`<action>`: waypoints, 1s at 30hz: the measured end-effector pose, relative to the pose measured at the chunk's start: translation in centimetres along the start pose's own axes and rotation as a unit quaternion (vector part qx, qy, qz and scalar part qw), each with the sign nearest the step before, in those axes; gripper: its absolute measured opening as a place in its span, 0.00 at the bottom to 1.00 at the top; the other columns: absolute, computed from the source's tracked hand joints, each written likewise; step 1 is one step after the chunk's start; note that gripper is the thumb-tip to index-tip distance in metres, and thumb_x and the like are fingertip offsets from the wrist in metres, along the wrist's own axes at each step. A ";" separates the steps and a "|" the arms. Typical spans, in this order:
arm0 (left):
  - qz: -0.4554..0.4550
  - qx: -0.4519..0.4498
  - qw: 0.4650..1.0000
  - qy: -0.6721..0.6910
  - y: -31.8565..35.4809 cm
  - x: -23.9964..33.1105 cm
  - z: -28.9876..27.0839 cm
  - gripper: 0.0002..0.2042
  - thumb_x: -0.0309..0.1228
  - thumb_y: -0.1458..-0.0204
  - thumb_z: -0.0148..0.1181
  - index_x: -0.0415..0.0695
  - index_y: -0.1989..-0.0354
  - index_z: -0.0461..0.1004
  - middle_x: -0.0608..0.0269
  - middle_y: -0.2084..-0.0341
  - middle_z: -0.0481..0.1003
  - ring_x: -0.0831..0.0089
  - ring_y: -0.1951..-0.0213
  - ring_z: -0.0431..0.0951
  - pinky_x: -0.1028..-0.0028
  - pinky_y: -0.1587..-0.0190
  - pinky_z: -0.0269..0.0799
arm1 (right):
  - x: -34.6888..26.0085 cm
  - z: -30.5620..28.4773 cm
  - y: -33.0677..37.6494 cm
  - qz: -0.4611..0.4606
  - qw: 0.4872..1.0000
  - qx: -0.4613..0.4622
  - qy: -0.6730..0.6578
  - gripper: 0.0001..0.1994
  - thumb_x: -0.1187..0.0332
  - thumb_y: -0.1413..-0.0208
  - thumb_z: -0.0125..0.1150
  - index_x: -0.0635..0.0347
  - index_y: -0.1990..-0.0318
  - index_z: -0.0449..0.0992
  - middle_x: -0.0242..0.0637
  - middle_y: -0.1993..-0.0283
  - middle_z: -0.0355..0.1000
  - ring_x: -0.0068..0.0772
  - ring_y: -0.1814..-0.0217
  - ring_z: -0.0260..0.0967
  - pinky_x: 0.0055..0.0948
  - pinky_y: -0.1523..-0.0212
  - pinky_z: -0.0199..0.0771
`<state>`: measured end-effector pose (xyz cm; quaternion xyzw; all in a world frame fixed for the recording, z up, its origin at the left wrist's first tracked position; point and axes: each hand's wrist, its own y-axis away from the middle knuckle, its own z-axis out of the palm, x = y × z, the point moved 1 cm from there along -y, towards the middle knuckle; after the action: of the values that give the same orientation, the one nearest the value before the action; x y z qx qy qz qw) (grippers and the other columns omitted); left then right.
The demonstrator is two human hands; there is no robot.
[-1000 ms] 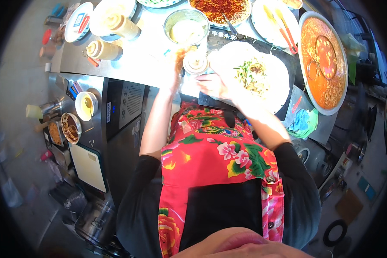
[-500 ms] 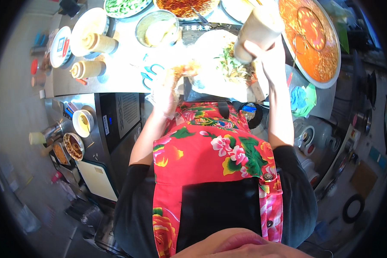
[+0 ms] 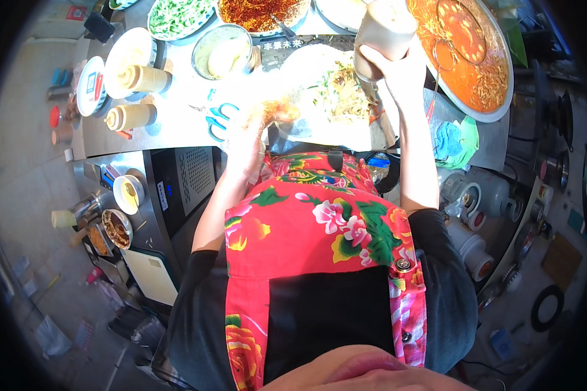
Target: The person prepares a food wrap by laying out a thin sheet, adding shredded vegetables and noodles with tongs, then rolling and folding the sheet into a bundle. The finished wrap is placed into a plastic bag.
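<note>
My right hand [image 3: 406, 73] grips a beige squeeze bottle [image 3: 380, 29], held above the far right side of a round pale flatbread [image 3: 310, 111] that carries shredded greens and brown filling [image 3: 338, 88]. At the flatbread's left edge, my left hand [image 3: 246, 140] pinches a small orange-brown piece of food [image 3: 277, 111]; glare washes out its detail. Blue-handled scissors [image 3: 214, 120] lie on the counter just left of that hand.
A wide pan of red-orange sauce [image 3: 473, 55] sits at the right. Behind are a metal bowl of pale paste [image 3: 225, 52], a bowl of greens [image 3: 178, 16] and a bowl of chili [image 3: 261, 10]. Two tan squeeze bottles [image 3: 143, 79] lie at the left. A green-blue cloth [image 3: 456, 140] lies on the counter's right end.
My right hand left the flatbread, picked up the beige bottle and now holds it raised over the flatbread. My left hand moved from the small cup to the flatbread's left edge.
</note>
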<state>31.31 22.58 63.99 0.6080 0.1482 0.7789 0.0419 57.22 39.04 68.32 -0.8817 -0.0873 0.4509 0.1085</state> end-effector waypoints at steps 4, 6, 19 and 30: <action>-0.094 -0.028 0.994 0.044 -0.7 0.4 1.2 0.17 0.34 0.35 0.52 0.34 0.46 0.73 0.53 0.52 0.78 0.66 0.49 0.78 0.67 0.41 0.71 | -2.1 0.9 1.4 0.083 0.991 0.003 -0.106 0.33 0.61 0.61 0.80 0.65 0.48 0.72 0.44 0.52 0.77 0.34 0.51 0.75 0.34 0.49 0.76; -0.150 -0.117 0.954 0.232 -1.2 0.6 1.5 0.16 0.34 0.35 0.51 0.36 0.46 0.73 0.53 0.54 0.79 0.66 0.50 0.79 0.66 0.44 0.72 | -4.4 1.3 3.4 0.066 0.989 -0.134 0.018 0.36 0.61 0.63 0.79 0.58 0.42 0.70 0.40 0.51 0.77 0.38 0.51 0.76 0.38 0.47 0.76; 0.181 0.190 0.961 -0.086 -4.8 -5.5 -5.1 0.40 0.24 0.60 0.72 0.41 0.36 0.57 0.55 0.48 0.71 0.64 0.46 0.73 0.66 0.41 0.69 | 13.7 4.2 -14.7 -0.122 0.882 -0.062 0.450 0.23 0.60 0.43 0.59 0.70 0.47 0.71 0.58 0.48 0.71 0.55 0.44 0.70 0.46 0.43 0.70; 0.167 0.217 0.961 -0.015 -5.0 -7.1 -3.2 0.47 0.18 0.64 0.74 0.42 0.32 0.54 0.57 0.42 0.66 0.65 0.41 0.69 0.66 0.37 0.66 | 5.8 -6.3 2.9 0.004 0.861 -0.385 0.333 0.31 0.52 0.39 0.56 0.52 0.31 0.58 0.53 0.56 0.74 0.53 0.53 0.75 0.46 0.51 0.75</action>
<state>29.46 25.02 55.20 0.6303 0.2094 0.7145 -0.2201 65.90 37.03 66.63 -0.9511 -0.2087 0.0618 -0.2191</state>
